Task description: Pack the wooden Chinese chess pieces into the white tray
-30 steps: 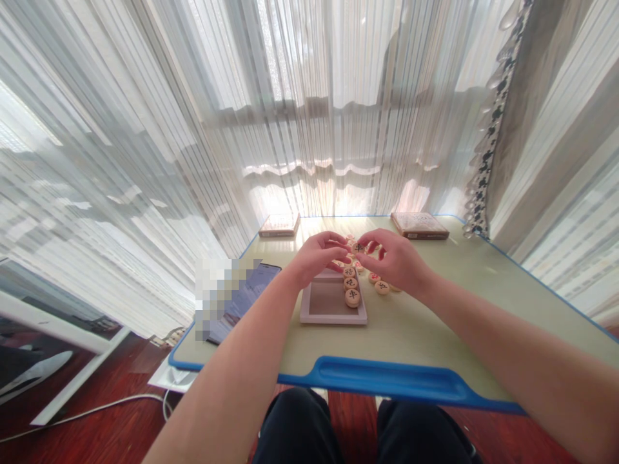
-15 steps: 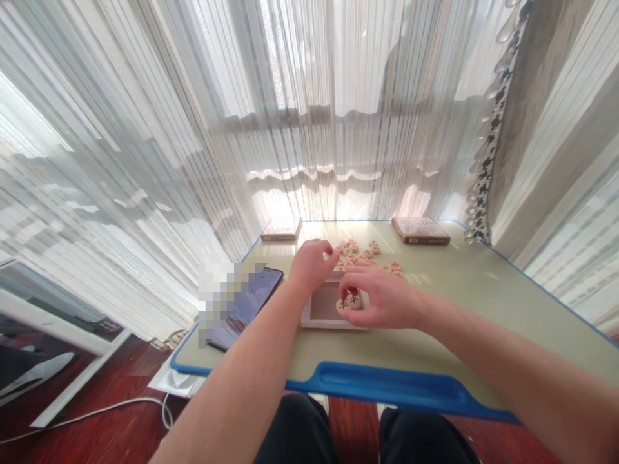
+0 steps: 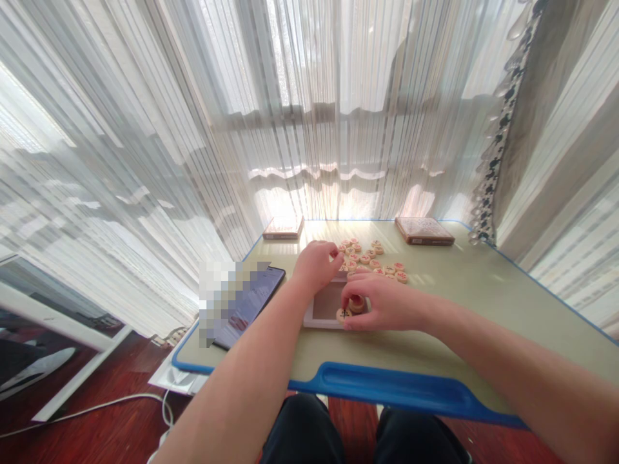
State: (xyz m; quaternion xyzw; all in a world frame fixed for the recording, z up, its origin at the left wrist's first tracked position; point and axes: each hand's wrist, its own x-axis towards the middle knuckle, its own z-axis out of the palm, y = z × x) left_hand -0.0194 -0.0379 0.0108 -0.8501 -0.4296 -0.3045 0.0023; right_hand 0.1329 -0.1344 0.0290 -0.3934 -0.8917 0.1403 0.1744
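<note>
Right hand (image 3: 382,303) has shifted closer to the white-framed rectangular tray (image 3: 319,324) since the earlier frame; it is closed, fingers curled down, gripping two round wooden Chinese chess pieces (image 3: 356,304) inside the tray's near end. Left hand (image 3: 315,265) is curled at the tray's far-left corner; whether it holds anything cannot be told. Further round wooden pieces (image 3: 372,261) lie clustered beyond the tray. A black smartphone (image 3: 246,303) lies left of the tray.

Smooth pale wood is showing on the xiangqi pieces (image 3: 401,277), matt laminate on the desk top (image 3: 464,309), glossy blue plastic along its tray edge (image 3: 391,383), and sheer cloth in the curtains (image 3: 338,129)
</note>
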